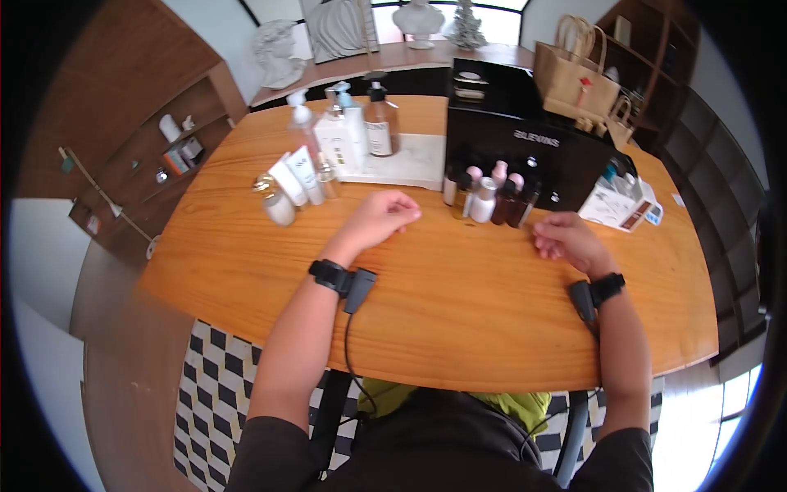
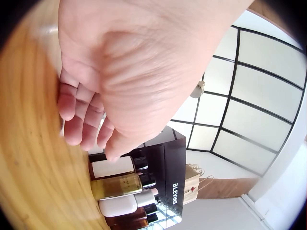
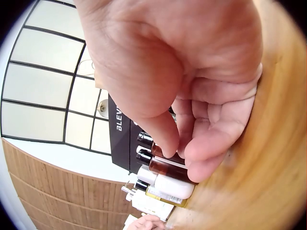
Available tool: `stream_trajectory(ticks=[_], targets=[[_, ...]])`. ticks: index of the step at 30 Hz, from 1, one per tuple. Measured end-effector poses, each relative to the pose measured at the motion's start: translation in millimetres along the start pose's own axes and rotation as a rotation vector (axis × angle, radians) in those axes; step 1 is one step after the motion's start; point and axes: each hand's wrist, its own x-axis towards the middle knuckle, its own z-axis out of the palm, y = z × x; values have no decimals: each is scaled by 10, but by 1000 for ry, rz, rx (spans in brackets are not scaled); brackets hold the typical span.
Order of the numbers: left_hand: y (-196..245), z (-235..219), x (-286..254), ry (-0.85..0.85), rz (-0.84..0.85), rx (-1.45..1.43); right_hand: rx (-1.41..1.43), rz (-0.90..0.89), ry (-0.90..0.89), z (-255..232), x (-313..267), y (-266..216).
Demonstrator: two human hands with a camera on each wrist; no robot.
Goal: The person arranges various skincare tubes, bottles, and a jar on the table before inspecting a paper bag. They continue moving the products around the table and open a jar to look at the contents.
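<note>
My left hand (image 1: 377, 220) is over the table, left of a group of small bottles, its fingers loosely bent and nothing in them. On the other side, my right hand (image 1: 574, 242) rests at the tabletop with fingers curled loosely, also holding nothing. Between and beyond the hands stand a white bottle (image 1: 482, 202), a yellowish bottle (image 2: 115, 186) with a black cap and dark amber bottles (image 3: 168, 166). Pink-topped bottles (image 1: 500, 170) are partly hidden behind them. Behind this group is a black box (image 1: 492, 135) lettered BLEVINS.
A white tray (image 1: 414, 170) holds a brown pump bottle (image 1: 380, 131). Left of it stand white tubes (image 1: 304, 174) and a round gold-capped bottle (image 1: 279, 210). A white carton (image 1: 605, 207) sits right of the black box; paper bags (image 1: 574, 86) stand behind.
</note>
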Motion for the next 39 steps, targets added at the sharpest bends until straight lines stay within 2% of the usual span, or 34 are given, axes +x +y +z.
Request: stream_trajectory(ticks=[3, 5, 9, 11, 12, 14, 16, 17, 18, 20, 21, 23, 24, 26, 27, 28, 29, 32, 39], targets=[[38, -43, -10, 55, 26, -31, 9, 1, -9, 43, -19, -48], [51, -69, -24, 191, 70, -19, 45, -2, -22, 31, -23, -39], [32, -127, 12, 253, 82, 3, 49, -1, -22, 40, -22, -48], [64, -157, 13, 353, 178, 95, 50, -3, -26, 37, -8, -40], [82, -192, 9, 350, 180, 103, 47, -2, -21, 32, -11, -35], [227, -298, -49, 458, 267, 81, 50, -13, -13, 48, -29, -50], [354, -533, -91, 559, 265, 117, 54, -12, 0, 54, -41, -48], [391, -666, -110, 631, 330, 138, 52, -13, -5, 49, -38, -45], [410, -849, -90, 672, 272, 166, 49, -14, -12, 46, -33, -39], [612, -1134, -188, 677, 171, 181, 50, -12, -16, 45, -32, -41], [622, -1289, -189, 667, 172, 186, 43, -18, -25, 35, -27, -43], [631, -1579, -202, 686, 135, 758, 55, -20, -23, 14, 6, -20], [625, -1677, -230, 667, 143, 758, 35, -16, -25, 24, 21, -21], [612, -1732, -208, 562, 74, 972, 2, -20, -28, -16, 19, 20], [693, -1709, -218, 454, -61, 899, 4, -27, -30, -11, -4, 5], [740, -1695, -235, 341, -80, 814, -39, -17, -5, -16, 2, 12], [537, -1824, -153, 283, -31, 752, -33, 9, 5, -25, 4, 22], [420, -1913, -117, 277, 12, 839, 19, -13, -36, 9, -31, -24], [445, -1871, -128, 202, -141, 903, 25, -34, -88, -37, -6, 24]])
